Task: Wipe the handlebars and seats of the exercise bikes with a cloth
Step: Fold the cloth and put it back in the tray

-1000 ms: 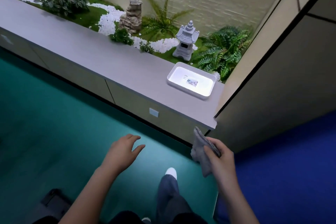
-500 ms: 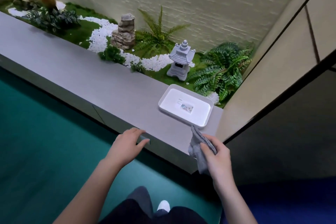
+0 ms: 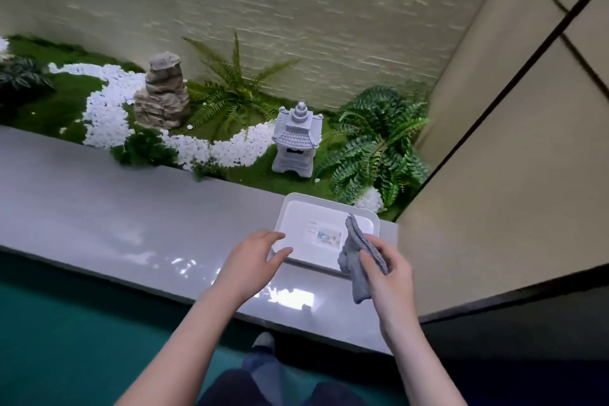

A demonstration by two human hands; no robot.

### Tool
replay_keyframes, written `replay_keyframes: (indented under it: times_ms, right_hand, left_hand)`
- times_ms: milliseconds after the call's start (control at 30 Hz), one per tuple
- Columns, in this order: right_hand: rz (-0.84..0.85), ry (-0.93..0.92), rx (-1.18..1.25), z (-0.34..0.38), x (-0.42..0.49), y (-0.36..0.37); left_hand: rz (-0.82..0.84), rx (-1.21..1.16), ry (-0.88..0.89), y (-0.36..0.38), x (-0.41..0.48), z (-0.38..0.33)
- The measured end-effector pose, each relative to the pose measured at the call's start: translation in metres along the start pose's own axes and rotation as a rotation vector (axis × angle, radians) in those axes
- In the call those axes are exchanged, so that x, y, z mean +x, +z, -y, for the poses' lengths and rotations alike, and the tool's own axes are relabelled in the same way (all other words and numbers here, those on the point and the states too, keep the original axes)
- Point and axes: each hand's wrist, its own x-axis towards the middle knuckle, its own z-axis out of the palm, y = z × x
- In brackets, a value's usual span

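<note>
The cloth [image 3: 357,260] pinched in my right hand [image 3: 387,273] is grey woven fabric, matt and nubbly, hanging in soft folds. Between my hands, just past the fingers of my left hand [image 3: 250,260], the tray [image 3: 298,227] looks like smooth white plastic, with a paper label [image 3: 326,236] on its floor. The counter [image 3: 125,227] under both hands is grey and glossy, throwing back bright patches of light. Beyond my hands, the lantern [image 3: 295,145] looks like matt grey stone, and the wall [image 3: 296,10] looks rough.
</note>
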Motion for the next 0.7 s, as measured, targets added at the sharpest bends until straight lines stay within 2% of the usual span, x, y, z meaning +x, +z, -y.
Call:
replay_keyframes:
  times_ms: [200,333,433,567,700]
  right_hand:
    - [-0.03,-0.064,-0.045,0.031,0.044,0.058]
    - [-0.044,-0.133,-0.095,0.047,0.063,0.081]
    - [0.005,-0.172,-0.187,0.05,0.071,0.092]
    - [0.092,-0.203,-0.224,0.05,0.076,0.097]
    - [0.092,-0.192,-0.118,0.049,0.081,0.093]
  left_hand:
    - [0.101,-0.312,0.083,-0.027,0.066,-0.018]
    - [0.252,-0.726,0.046,-0.036,0.086,-0.037]
    - [0.399,-1.01,0.002,-0.039,0.095,-0.047]
    - [0.367,-1.15,-0.08,-0.04,0.102,-0.051]
    - [0.347,-1.334,-0.169,-0.038,0.11,-0.045]
